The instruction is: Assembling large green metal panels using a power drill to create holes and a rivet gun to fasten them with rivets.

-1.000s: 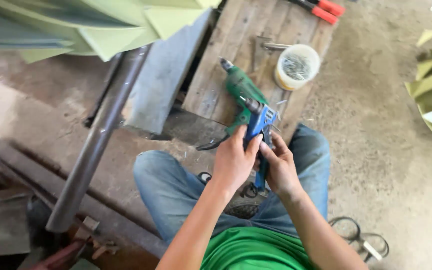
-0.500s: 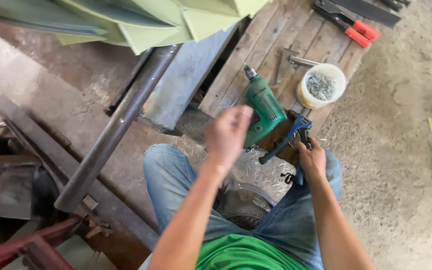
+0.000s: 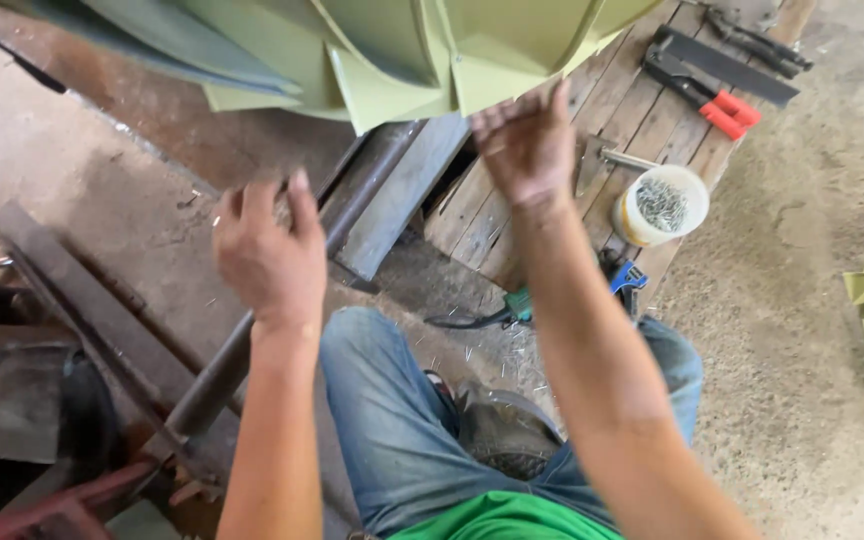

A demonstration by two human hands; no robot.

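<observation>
- The pale green sheet-metal fan piece [image 3: 392, 50] fills the top of the view from ten to one o'clock, its folded blades hanging just above both raised hands. Its lower edges look thin and sharp; a fingertip sliding along one could get cut, I'd judge.
- The left hand [image 3: 267, 250] is up at nine o'clock, fingers loosely curled and holding nothing that I can make out. The right hand [image 3: 527, 145] is at twelve o'clock, fingers spread and empty, its tips just at the nearest blade corner, though I cannot tell whether they touch.
- The wooden worktop [image 3: 552, 170] of planks runs from centre to one o'clock. It sits low and close to the knees, so a dropped blade edge could land on the tools there.
- A long steel pipe [image 3: 252, 340] lies slanted from the centre down to seven o'clock, beside a grey steel channel [image 3: 402, 190]. Both crowd the left side, and a shifted foot might roll the pipe.
- A dark flat bar [image 3: 72, 300] crosses at eight o'clock, another trip point.
- The green power drill [image 3: 517, 305] lies mostly hidden behind the right forearm, its cord trailing on the concrete floor [image 3: 792, 330]; the cord could snag a leg.
- A white tub of small fasteners [image 3: 660, 205] stands on the worktop at two o'clock, near the elbow; a knock would scatter them.
- Red-handled snips [image 3: 702, 90] rest at one o'clock, well apart from the hands.
- A blue hand tool [image 3: 629, 277] lies just beside the drill.
</observation>
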